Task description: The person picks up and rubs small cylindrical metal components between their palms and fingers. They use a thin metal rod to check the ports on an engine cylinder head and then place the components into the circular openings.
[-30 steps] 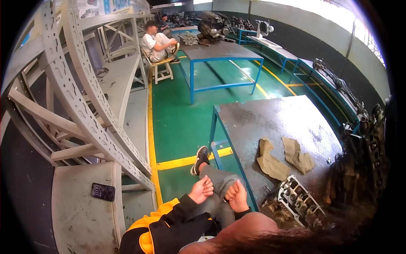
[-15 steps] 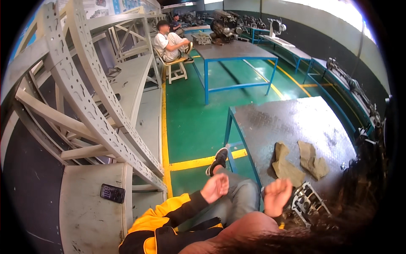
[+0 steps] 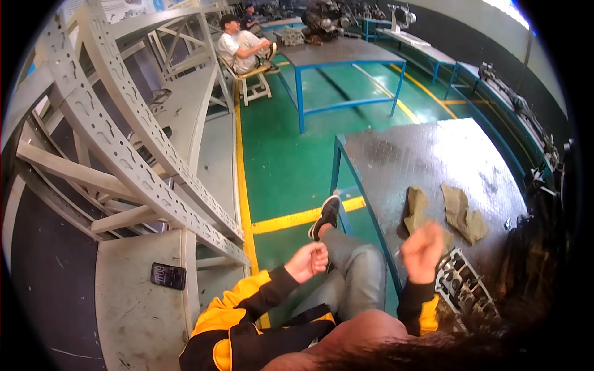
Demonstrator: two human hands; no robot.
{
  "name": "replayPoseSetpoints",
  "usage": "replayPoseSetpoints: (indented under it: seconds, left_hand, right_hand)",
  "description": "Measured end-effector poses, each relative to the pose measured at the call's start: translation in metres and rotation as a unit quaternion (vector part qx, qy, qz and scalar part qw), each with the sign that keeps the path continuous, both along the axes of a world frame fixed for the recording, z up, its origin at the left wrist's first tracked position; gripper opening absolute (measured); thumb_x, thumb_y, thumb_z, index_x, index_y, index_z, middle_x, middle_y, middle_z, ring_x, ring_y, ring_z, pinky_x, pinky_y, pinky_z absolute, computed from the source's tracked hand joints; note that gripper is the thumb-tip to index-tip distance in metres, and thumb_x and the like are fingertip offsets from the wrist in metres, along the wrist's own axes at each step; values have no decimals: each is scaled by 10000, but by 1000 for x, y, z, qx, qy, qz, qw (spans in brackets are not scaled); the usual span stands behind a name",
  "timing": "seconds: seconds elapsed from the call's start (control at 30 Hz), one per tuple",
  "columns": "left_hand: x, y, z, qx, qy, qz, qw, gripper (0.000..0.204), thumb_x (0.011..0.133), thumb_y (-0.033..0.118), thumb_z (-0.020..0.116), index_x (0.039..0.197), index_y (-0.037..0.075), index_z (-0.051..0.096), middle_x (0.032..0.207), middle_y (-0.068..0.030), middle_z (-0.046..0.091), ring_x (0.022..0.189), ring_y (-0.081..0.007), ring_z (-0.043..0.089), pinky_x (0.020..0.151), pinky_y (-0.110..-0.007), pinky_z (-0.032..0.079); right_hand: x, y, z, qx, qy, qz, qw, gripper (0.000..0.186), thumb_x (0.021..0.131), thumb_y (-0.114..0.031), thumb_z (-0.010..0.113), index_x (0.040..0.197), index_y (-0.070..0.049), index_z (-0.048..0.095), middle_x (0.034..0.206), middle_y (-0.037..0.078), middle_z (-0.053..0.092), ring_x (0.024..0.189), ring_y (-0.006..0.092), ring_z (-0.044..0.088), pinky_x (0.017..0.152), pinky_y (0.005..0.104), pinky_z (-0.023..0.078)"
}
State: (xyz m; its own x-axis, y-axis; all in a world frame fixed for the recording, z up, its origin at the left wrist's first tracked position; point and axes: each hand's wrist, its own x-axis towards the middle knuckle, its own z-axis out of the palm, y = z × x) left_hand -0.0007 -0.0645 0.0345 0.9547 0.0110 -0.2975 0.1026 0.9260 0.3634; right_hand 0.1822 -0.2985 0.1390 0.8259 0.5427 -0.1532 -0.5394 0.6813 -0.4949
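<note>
My left hand [image 3: 307, 262] is raised above my thigh with its fingers curled in and pressed together. Whatever it may hold is hidden. Over the left edge of the metal table [image 3: 414, 148] hovers my right hand [image 3: 423, 252], somewhat blurred, its fingers also drawn together; I cannot make out anything in them. Two olive-brown pieces of cloth lie on the table: one [image 3: 416, 207] is partly behind my right hand, the other [image 3: 461, 213] farther right. A silver engine casting with open cavities [image 3: 464, 281] lies close to my right wrist.
On my left stands a grey shelf rack [image 3: 124, 142], with a dark phone [image 3: 167, 276] on its low shelf. A second blue-framed table [image 3: 346, 52] stands farther off, bearing an engine [image 3: 325, 21]. Beside it a person [image 3: 244, 46] sits on a wooden stool [image 3: 255, 86].
The view has tilted downward. My right hand has lifted and moved right, its sleeve now showing, while my left hand has shifted slightly lower. Both hands remain curled.
</note>
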Motion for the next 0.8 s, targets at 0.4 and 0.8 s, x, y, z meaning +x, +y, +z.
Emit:
replayPoseSetpoints:
  seconds: [0.4,0.8]
  left_hand:
    - [-20,-12,4,-76,-34,21,996,409,1030,301,443,674,139,321,562,38,243,467,-86,240,461,-239,240]
    - [7,-80,-132,-250,-36,80,964,446,985,450,460,1047,43,633,1005,-136,634,950,-246,591,844,-366,481]
  right_hand:
    - [-61,24,36,-126,-616,-384,676,328,858,-158,643,631,-155,405,557,-70,360,477,69,326,469,266,215]
    - [-77,73,-73,-240,-413,128,869,401,933,-211,585,597,-107,394,528,-33,387,503,68,389,451,281,290]
